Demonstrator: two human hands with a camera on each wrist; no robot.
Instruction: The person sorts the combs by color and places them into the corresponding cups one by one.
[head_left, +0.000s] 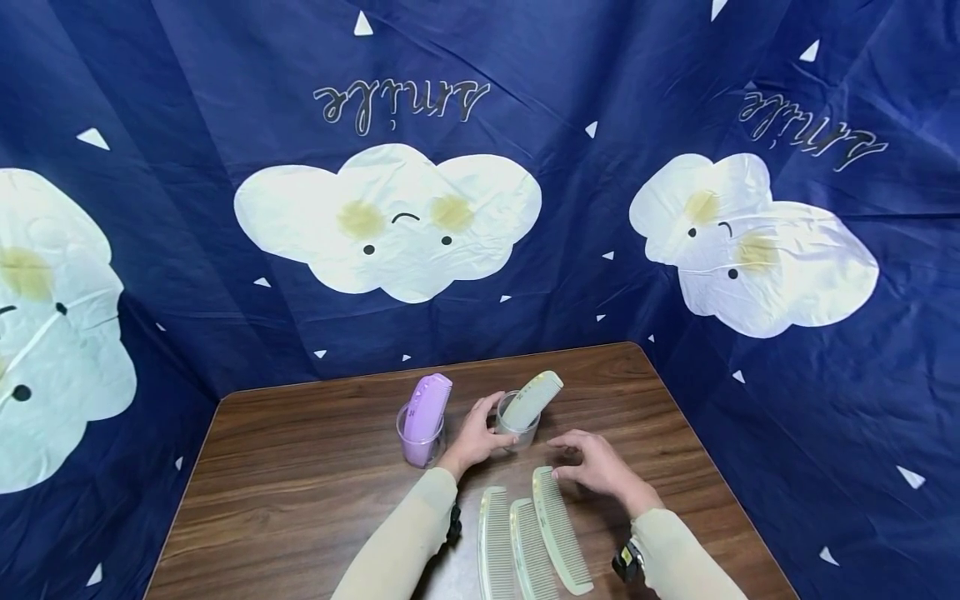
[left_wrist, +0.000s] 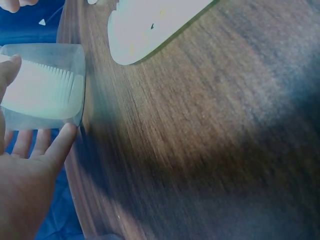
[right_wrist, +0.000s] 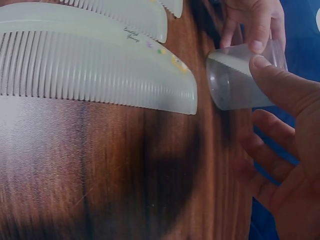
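My left hand (head_left: 474,437) holds a clear cup (head_left: 517,435), thumb on the near side and fingers round the far side. A pale green comb (head_left: 534,398) leans to the right in that cup; its teeth show through the wall in the left wrist view. To the right, my right hand (head_left: 600,467) hovers with fingers loosely bent and nothing between them. Just beside its thumb is the far end of a pale green comb (head_left: 558,529) on the table. Two more such combs, a middle one (head_left: 531,546) and a left one (head_left: 495,542), lie alongside it.
Another clear cup (head_left: 438,450) stands left of my left hand, with a purple comb (head_left: 426,408) upright in it. The brown wooden table (head_left: 300,475) ends at the back against a dark blue curtain (head_left: 187,275) with cloud prints, which also hangs at both sides.
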